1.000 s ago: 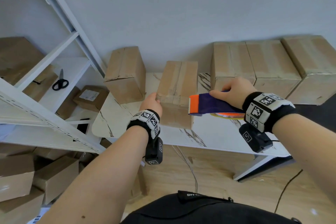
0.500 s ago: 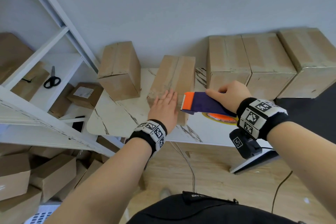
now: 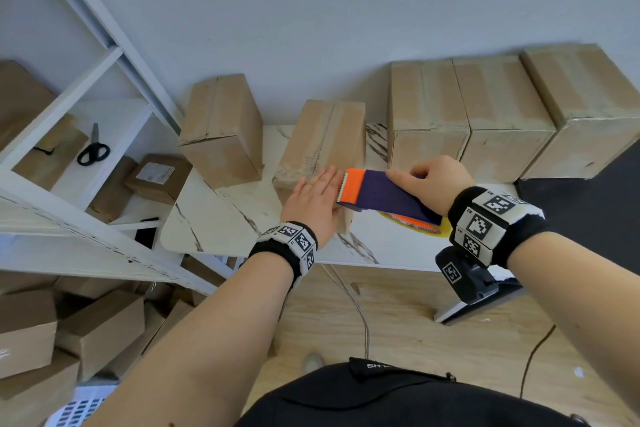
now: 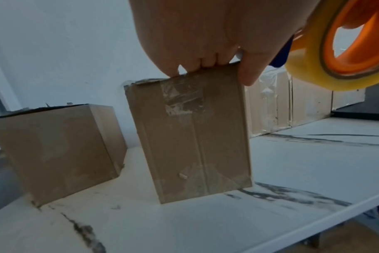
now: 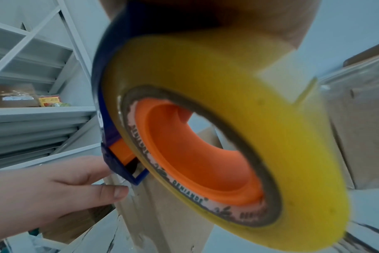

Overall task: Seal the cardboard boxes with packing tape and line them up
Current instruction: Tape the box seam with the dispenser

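Note:
A tall brown cardboard box [image 3: 325, 135] [image 4: 190, 137] stands near the front of the marble table [image 3: 214, 225]. My left hand [image 3: 313, 199] lies flat with straight fingers on its near top edge, thumb down the right side [image 4: 248, 75]. My right hand [image 3: 429, 180] grips a blue and orange tape dispenser [image 3: 377, 196] with a yellow tape roll [image 5: 227, 130]. Its orange cutter end [image 3: 353, 185] sits at the box's near right corner beside my left fingers. Old tape shows on the box's front face.
Another brown box [image 3: 221, 135] stands left of it. Three taped boxes [image 3: 502, 114] stand in a row against the wall on the right. A white shelf unit [image 3: 69, 149] at left holds scissors [image 3: 91, 149] and boxes; more boxes lie on the floor [image 3: 52, 333].
My left hand has moved from the box's left corner onto its near top edge and flattened there. The dispenser's cutter end has come to the box's corner.

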